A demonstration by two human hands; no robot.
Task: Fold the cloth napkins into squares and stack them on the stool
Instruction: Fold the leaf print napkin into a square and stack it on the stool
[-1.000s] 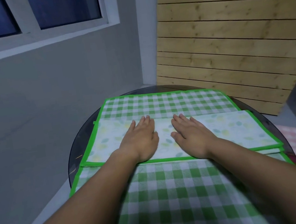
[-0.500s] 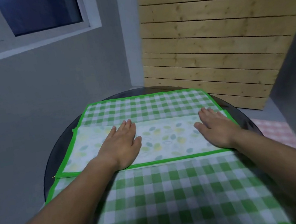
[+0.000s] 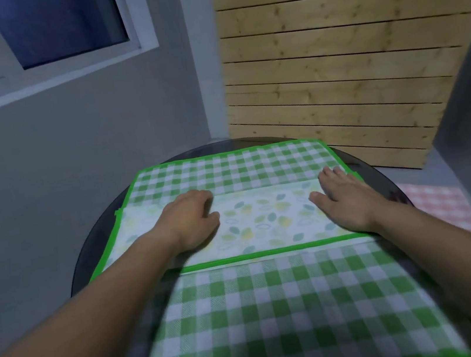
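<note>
Left hand (image 3: 193,220): curled on napkin (image 3: 226,170), fingertips hidden, grip unclear.
Right hand (image 3: 345,198): flat, spread.
Napkin: near edge cut off.

No legible text, label or number anywhere (only patterns on cloth).

Both bare forearms reach out ahead, well apart. The left grip (image 3: 194,220) is palm down with its fingers curled under at the knuckles, and honestly I can't tell if it's got hold of anything. The right grip (image 3: 345,199) lies flat, fingers straight, thumb sticking out toward the left one.
</note>
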